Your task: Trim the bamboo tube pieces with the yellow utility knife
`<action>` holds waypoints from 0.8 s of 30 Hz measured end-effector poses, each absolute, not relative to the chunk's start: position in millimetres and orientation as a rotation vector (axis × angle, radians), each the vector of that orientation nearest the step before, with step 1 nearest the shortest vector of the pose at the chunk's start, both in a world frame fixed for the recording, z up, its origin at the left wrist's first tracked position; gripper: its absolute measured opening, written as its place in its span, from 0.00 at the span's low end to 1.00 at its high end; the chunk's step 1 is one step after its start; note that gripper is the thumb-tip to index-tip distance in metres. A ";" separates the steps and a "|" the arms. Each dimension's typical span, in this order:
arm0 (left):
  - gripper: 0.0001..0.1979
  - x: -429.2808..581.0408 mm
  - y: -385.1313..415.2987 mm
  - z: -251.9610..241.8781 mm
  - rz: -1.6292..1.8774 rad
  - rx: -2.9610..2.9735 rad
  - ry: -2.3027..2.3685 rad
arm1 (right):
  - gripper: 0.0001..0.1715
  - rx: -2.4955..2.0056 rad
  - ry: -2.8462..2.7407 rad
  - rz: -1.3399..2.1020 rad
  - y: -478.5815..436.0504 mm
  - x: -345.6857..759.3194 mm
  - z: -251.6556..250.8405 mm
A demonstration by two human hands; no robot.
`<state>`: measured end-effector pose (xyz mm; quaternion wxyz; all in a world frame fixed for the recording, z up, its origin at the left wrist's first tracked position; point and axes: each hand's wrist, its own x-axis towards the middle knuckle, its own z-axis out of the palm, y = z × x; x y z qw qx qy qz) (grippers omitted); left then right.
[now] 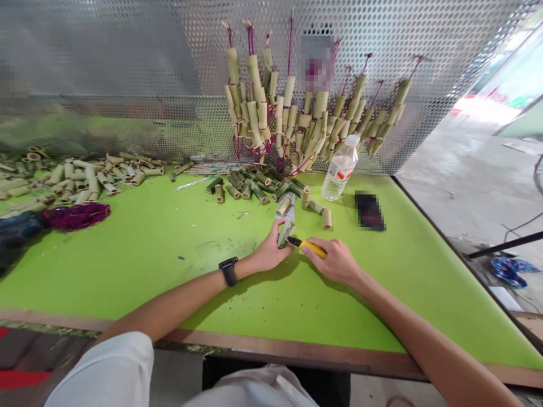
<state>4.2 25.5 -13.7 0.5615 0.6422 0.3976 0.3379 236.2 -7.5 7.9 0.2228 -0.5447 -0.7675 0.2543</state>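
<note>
My left hand, with a dark watch at its wrist, grips a short bamboo piece whose surface is partly green and partly pale. In my right hand is a yellow utility knife, its dark tip against or very near the bamboo's right side. Whether the blade cuts into it, I cannot tell. Just beyond my left hand, a pale bamboo tube rests on a small whitish sheet. A heap of green bamboo tubes lies farther back.
A water bottle and a dark blurred object stand or lie at right. Bamboo bundles on purple cords hang on the perforated metal panel. Cut pale tubes and purple cord cover the green table's left.
</note>
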 end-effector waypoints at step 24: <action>0.33 4.6 24.9 -12.9 0.768 1.596 1.056 | 0.37 -1.665 -1.974 0.606 -5.0 240.2 18.9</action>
